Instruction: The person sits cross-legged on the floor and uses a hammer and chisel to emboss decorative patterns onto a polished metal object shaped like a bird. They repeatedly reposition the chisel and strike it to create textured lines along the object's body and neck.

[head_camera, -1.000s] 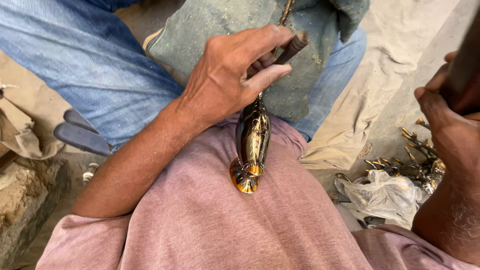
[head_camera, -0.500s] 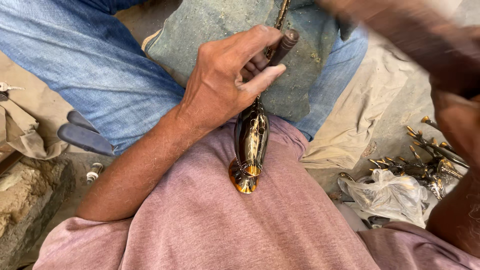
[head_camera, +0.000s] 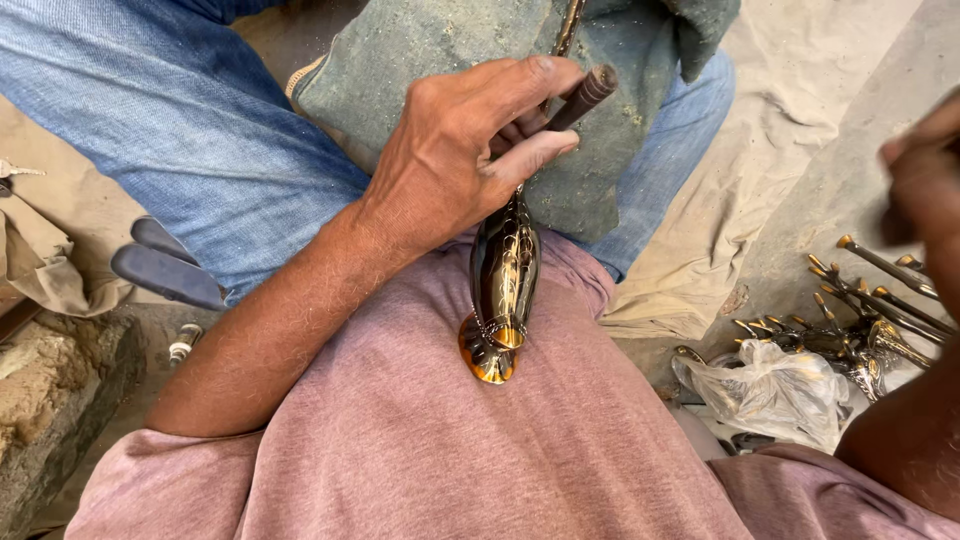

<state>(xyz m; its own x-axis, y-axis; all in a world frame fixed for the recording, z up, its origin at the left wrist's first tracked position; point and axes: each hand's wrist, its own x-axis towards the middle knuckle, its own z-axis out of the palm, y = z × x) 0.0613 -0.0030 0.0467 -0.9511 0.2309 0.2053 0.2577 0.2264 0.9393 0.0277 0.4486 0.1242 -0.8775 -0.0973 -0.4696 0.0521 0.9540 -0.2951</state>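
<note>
My left hand (head_camera: pixel 460 165) is closed around the upper end of a shiny brass and dark ornamental piece (head_camera: pixel 503 290). The piece's rounded lower end rests against my pink shirt. A dark wooden tool handle (head_camera: pixel 583 96) sticks out between the same fingers. A thin brass rod (head_camera: pixel 568 25) runs up from the hand over a grey-green cloth (head_camera: pixel 430 50) on my lap. My right hand (head_camera: pixel 925 165) is raised at the right edge, blurred; what it holds cannot be made out.
A heap of brass rods and pieces (head_camera: pixel 865 310) lies on the ground at the right beside a crumpled plastic bag (head_camera: pixel 770 390). Blue tool handles (head_camera: pixel 160 265) poke out under my left leg. A rough stone block (head_camera: pixel 50 400) sits lower left.
My right hand swept across the upper right and is now back at the right edge, still blurred. The left hand and the brass piece have stayed put.
</note>
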